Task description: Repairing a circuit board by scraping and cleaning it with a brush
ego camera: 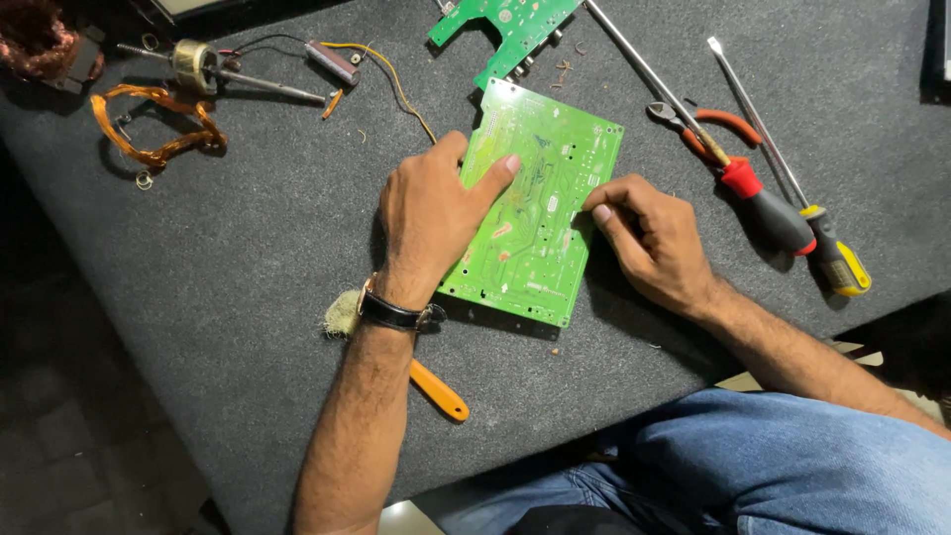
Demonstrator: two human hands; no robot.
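A single head-worn camera looks steeply down from close above — the dark grey table [248,258] fills most of the frame, tilted, with the wearer's forearms entering from the bottom edge.

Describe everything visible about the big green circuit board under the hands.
The board is a bright green rectangular circuit board lying flat on the dark grey felt-like table, turned at a slight angle. Its upward face shows pale traces, small solder points and a few reddish marks; no tall parts show on it. The left hand rests on its left side, index finger stretched across the surface. The right hand touches its right edge with the fingertips. A second green board lies just beyond its far corner.
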